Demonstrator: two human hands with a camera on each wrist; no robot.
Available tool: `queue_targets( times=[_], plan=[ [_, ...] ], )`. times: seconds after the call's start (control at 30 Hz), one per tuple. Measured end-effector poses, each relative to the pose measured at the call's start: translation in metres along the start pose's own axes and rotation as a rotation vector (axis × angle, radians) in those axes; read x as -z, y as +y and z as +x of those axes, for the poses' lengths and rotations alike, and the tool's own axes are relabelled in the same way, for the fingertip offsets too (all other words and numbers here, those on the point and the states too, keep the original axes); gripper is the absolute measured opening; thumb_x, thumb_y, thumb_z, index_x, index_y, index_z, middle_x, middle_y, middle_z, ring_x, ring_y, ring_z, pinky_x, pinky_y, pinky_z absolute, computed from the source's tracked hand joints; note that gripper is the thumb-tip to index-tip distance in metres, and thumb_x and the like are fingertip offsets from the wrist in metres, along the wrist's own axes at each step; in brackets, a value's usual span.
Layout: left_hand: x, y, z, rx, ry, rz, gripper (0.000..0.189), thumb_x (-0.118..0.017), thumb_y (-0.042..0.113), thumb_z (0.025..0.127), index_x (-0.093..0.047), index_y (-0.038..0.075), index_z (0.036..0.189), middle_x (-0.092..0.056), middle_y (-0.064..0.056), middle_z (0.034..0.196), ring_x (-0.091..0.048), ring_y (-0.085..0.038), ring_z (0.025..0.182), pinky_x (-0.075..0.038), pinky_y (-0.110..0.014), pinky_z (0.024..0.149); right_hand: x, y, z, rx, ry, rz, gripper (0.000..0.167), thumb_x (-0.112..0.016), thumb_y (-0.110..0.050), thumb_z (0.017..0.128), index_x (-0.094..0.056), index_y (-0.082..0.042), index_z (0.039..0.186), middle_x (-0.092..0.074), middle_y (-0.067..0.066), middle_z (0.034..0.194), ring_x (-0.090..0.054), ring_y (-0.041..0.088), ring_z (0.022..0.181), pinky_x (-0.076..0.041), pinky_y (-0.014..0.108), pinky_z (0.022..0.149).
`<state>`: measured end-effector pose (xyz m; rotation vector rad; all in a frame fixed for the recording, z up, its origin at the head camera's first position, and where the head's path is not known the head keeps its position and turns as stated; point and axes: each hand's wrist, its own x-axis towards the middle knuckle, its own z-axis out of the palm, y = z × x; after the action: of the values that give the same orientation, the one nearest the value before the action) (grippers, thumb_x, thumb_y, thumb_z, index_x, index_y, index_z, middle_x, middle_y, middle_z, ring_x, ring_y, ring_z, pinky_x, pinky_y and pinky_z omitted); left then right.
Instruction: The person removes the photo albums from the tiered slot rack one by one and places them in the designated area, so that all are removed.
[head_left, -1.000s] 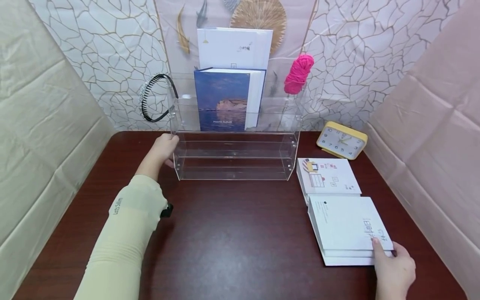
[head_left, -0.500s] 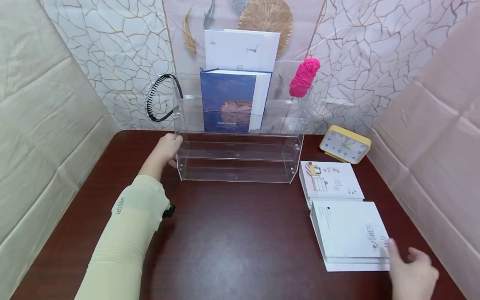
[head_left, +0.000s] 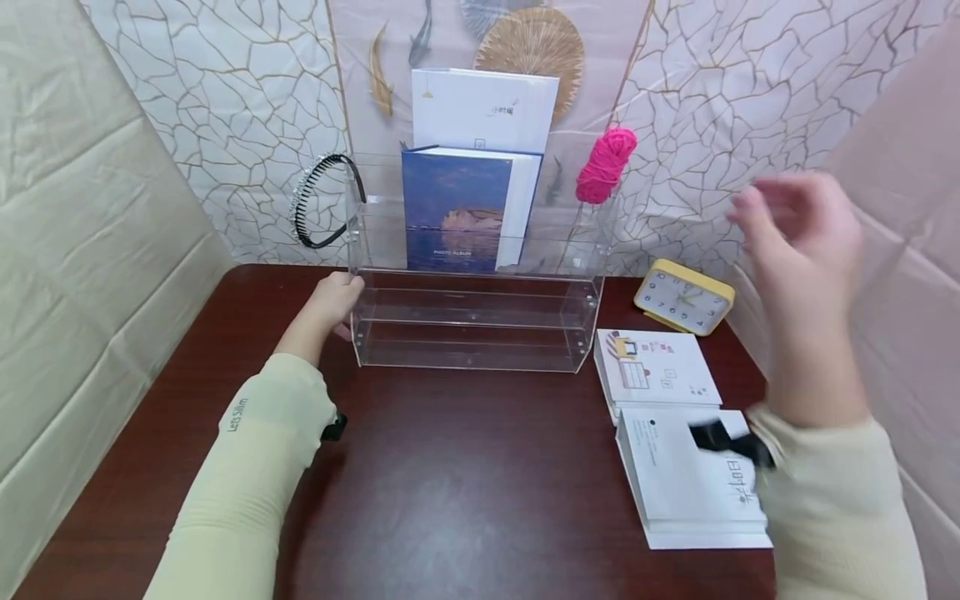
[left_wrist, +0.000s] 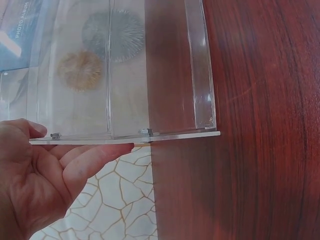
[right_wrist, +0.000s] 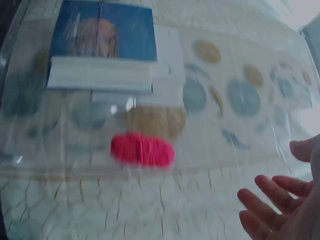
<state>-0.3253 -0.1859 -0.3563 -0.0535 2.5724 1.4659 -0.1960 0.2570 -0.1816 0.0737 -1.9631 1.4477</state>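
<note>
My left hand (head_left: 327, 302) grips the left side panel of a clear acrylic shelf (head_left: 465, 355). In the left wrist view, my thumb lies on the panel's inner side and the fingers on the outer side. My right hand (head_left: 810, 237) is raised in the air at the right, holding nothing, its fingers loosely bent. Nearest to it are a bright pink yarn skein (head_left: 606, 165) at the shelf's upper right and a yellow clock (head_left: 684, 297). A blue photo album (head_left: 457, 208) stands in the shelf's top tier, before a taller white album (head_left: 465, 104).
At the right lie white albums, one with a cartoon cover (head_left: 658, 368) and, nearer, a small stack (head_left: 686, 483) partly hidden by my right sleeve. A black toothed headband (head_left: 300, 200) hangs at the shelf's left. Fabric walls enclose the brown table (head_left: 435, 483).
My right hand has let go of the stacked white albums at the front right and risen up and away, past the clock's height. My left hand stays on the shelf's side.
</note>
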Motion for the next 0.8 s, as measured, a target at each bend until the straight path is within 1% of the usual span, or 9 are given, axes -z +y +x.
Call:
queue_targets(
  times=[0.07,0.1,0.2,0.27,0.33,0.47,0.57,0.7,0.8],
  plan=[
    [0.0,-0.001,0.0,0.004,-0.004,-0.004,0.048,-0.027,0.025,0.093,-0.046,-0.009,0.12,-0.051,-0.028,0.099,-0.062,-0.033,0.061,-0.059,-0.044,0.048,-0.033,-0.007,0.023,0.068,-0.106,-0.139,0.031,-0.067,-0.024,0.087,-0.061,-0.007,0.112,-0.062,0.002,0.103,-0.058,0.013,0.094,-0.05,0.018,0.076],
    [0.0,-0.001,0.0,0.008,-0.005,-0.008,0.048,-0.027,0.025,0.093,-0.046,-0.009,0.12,-0.051,-0.028,0.1,-0.063,-0.036,0.065,-0.059,-0.044,0.048,-0.049,-0.008,0.032,0.083,-0.158,-0.192,0.033,-0.066,-0.028,0.087,-0.06,-0.009,0.114,-0.06,0.001,0.106,-0.056,0.013,0.097,-0.048,0.019,0.079],
    [-0.002,-0.002,0.0,0.022,-0.005,-0.01,0.047,-0.027,0.025,0.093,-0.048,-0.01,0.118,-0.053,-0.03,0.102,-0.063,-0.039,0.07,-0.059,-0.044,0.048,-0.097,0.0,0.053,0.113,-0.303,-0.255,0.042,-0.065,-0.036,0.086,-0.057,-0.008,0.117,-0.06,0.005,0.112,-0.055,0.015,0.103,-0.048,0.023,0.087],
    [-0.004,-0.003,0.0,0.023,0.001,-0.012,0.047,-0.028,0.024,0.093,-0.049,-0.01,0.116,-0.053,-0.03,0.101,-0.063,-0.038,0.067,-0.058,-0.044,0.048,-0.122,0.008,0.061,0.103,-0.379,-0.287,0.049,-0.066,-0.041,0.085,-0.055,-0.006,0.118,-0.059,0.007,0.115,-0.056,0.017,0.106,-0.048,0.025,0.09],
    [-0.007,-0.003,0.0,0.019,0.006,-0.018,0.046,-0.028,0.025,0.092,-0.05,-0.01,0.114,-0.053,-0.03,0.099,-0.063,-0.035,0.063,-0.058,-0.044,0.047,-0.142,0.016,0.066,0.091,-0.432,-0.334,0.056,-0.067,-0.045,0.083,-0.053,-0.005,0.12,-0.058,0.007,0.118,-0.056,0.018,0.108,-0.049,0.027,0.092],
    [-0.009,-0.002,-0.001,0.001,0.006,-0.018,0.046,-0.028,0.024,0.093,-0.05,-0.01,0.115,-0.052,-0.031,0.101,-0.062,-0.033,0.06,-0.058,-0.044,0.046,-0.166,0.028,0.069,0.05,-0.48,-0.386,0.064,-0.071,-0.047,0.078,-0.051,-0.006,0.122,-0.054,0.006,0.123,-0.053,0.02,0.111,-0.049,0.03,0.092],
    [-0.008,-0.002,-0.001,0.002,0.011,-0.008,0.045,-0.028,0.024,0.093,-0.05,-0.009,0.114,-0.052,-0.032,0.105,-0.062,-0.033,0.061,-0.058,-0.044,0.045,-0.179,0.033,0.069,0.063,-0.492,-0.389,0.065,-0.076,-0.044,0.074,-0.053,-0.006,0.122,-0.049,0.009,0.125,-0.05,0.021,0.11,-0.048,0.031,0.09],
    [-0.004,-0.001,0.0,-0.001,0.029,0.0,0.044,-0.028,0.024,0.093,-0.051,-0.009,0.11,-0.053,-0.032,0.104,-0.063,-0.034,0.062,-0.058,-0.044,0.045,-0.191,0.037,0.069,0.111,-0.511,-0.432,0.059,-0.08,-0.04,0.072,-0.057,-0.008,0.115,-0.045,0.01,0.12,-0.043,0.02,0.105,-0.044,0.033,0.088],
    [-0.002,0.0,0.0,-0.003,0.033,-0.001,0.043,-0.029,0.024,0.093,-0.051,-0.009,0.109,-0.054,-0.03,0.099,-0.063,-0.035,0.062,-0.058,-0.044,0.045,-0.197,0.038,0.067,0.095,-0.519,-0.45,0.054,-0.08,-0.038,0.072,-0.055,-0.009,0.111,-0.051,0.008,0.114,-0.044,0.02,0.102,-0.044,0.033,0.087]
  ],
)
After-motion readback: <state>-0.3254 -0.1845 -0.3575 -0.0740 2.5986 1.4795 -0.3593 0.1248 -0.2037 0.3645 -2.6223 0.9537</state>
